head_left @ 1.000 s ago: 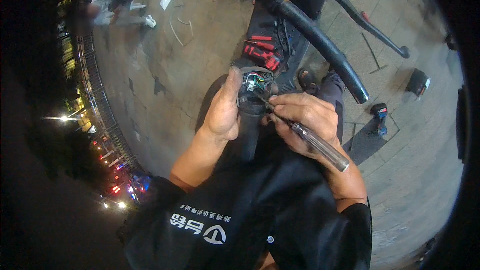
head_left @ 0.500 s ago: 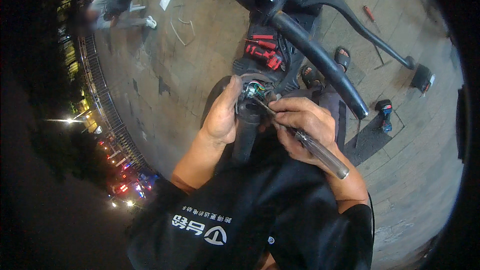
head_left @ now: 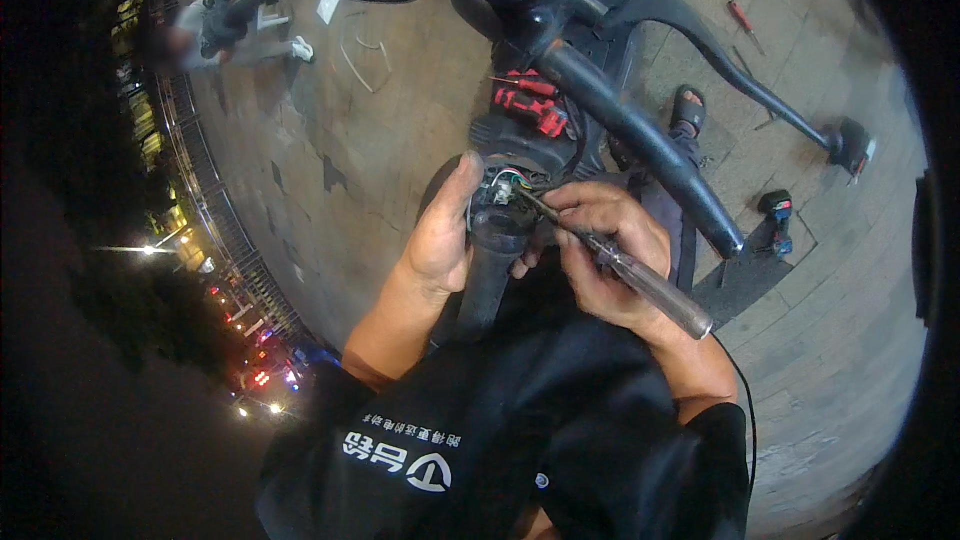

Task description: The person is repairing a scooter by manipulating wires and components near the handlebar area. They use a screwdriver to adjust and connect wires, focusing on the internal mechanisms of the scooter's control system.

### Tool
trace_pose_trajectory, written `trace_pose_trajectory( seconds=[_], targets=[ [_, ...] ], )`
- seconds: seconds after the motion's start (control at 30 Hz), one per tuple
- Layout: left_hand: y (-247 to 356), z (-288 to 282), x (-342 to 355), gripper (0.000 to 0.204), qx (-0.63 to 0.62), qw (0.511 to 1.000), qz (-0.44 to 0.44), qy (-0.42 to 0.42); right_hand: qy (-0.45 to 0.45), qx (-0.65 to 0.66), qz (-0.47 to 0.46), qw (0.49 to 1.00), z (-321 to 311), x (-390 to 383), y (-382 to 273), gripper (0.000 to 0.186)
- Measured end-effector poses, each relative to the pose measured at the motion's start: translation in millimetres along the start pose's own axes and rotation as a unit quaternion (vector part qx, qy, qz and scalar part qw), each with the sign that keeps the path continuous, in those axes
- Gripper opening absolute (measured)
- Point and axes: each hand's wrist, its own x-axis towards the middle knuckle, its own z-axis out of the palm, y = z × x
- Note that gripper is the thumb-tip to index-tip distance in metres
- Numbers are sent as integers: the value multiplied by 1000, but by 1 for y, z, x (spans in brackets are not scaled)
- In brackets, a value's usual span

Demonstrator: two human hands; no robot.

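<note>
My left hand (head_left: 440, 230) is wrapped round the side of an opened handlebar switch housing (head_left: 490, 202), thumb up; its other fingers are mostly hidden behind. Thin coloured wires (head_left: 513, 178) and a small pale part show inside the housing. Below it a black handlebar grip (head_left: 487, 270) runs toward my body. In my right hand (head_left: 615, 240) is a screwdriver (head_left: 660, 295) with a clear, dark-tinted handle, held slantwise. Its shaft reaches to the right side of the wires; I cannot tell what the tip touches.
Across the top stretches the other handlebar side (head_left: 640, 145) with a brake lever (head_left: 730, 65). Red tools (head_left: 530, 100) lie on the scooter's footboard. On the paving at right are a cordless drill (head_left: 776, 220) and a red-handled screwdriver (head_left: 738, 15). A sandalled foot (head_left: 688, 110) stands nearby; a person (head_left: 215, 30) is at far left.
The screwdriver's handle end has shifted slightly right, and its shaft now sits further right at the housing. The upper handlebar has swung a little in view. My left hand keeps its hold.
</note>
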Motion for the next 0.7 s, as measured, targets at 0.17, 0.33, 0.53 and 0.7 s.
trace_pose_trajectory(
  seconds=[0.17, 0.33, 0.53, 0.7],
  targets=[
    [2, -1, 0, 68, -18, 1000, -16, -1, 14, -28, -21, 999, 2, 2, 2, 24],
    [3, 0, -2, 67, -5, 1000, 0, -12, 16, -17, -23, 999, 3, 2, -3, 24],
    [2, -2, 0, 62, -1, 999, 15, -32, 19, -2, -16, 1000, 5, 3, -2, 24],
    [4, -2, 2, 60, -2, 999, 24, -45, 14, -18, -21, 1000, 6, 8, -3, 27]
  ],
)
